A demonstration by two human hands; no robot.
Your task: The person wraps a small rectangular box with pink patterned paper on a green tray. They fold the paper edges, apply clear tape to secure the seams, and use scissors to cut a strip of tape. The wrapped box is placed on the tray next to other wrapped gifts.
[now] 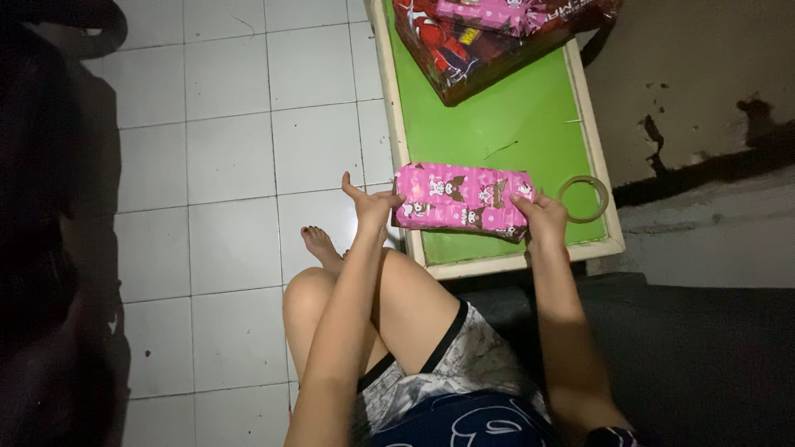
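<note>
Green worktop (pixel 505 124) carried a pink parcel (pixel 461 199); left hand (pixel 374 207) and right hand (pixel 542 217) gripped its ends with closed fingers; overhanging, it risked slipping off.

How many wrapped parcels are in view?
3: a pink parcel held between both hands; a red parcel and a second pink one at the table's far end, partly cropped.

Head camera looks steeply down, close above lap.

Bare forearms and hands (pixel 377 207); grey-white patterned fabric shorts with black trim (pixel 447 364); dark blue top with white line print (pixel 472 422); bare foot (pixel 319 244).
</note>
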